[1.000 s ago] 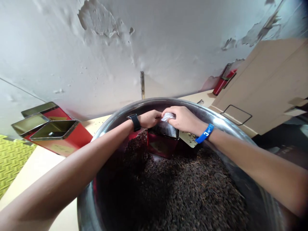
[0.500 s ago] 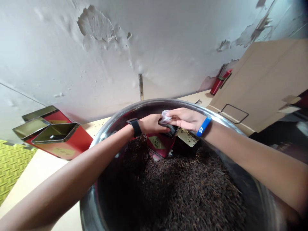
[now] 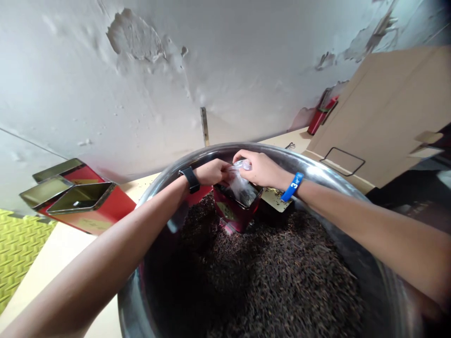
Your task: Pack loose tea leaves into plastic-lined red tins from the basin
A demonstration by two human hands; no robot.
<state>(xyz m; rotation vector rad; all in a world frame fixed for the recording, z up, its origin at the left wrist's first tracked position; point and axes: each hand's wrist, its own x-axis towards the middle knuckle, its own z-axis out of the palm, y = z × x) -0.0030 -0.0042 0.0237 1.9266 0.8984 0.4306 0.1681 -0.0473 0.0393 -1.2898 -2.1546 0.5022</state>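
A large steel basin (image 3: 317,171) holds a deep heap of dark loose tea leaves (image 3: 282,277). A red square tin (image 3: 232,213) stands tilted in the leaves at the far side, lined with a clear plastic bag (image 3: 241,185) that has tea in it. My left hand (image 3: 211,171), with a black watch on its wrist, is closed on the bag's left edge above the tin. My right hand (image 3: 259,168), with a blue wristband, pinches the bag's top right beside it.
Three open red tins (image 3: 79,202) lie on their sides on the pale table (image 3: 45,253) at the left. A big cardboard box (image 3: 384,112) stands at the right, another red tin (image 3: 319,119) behind it. A peeling white wall is close behind. A green mat (image 3: 14,244) lies far left.
Both hands have lifted the top of the plastic bag a little above the tin, and the tin has tilted further to the right in the leaves.
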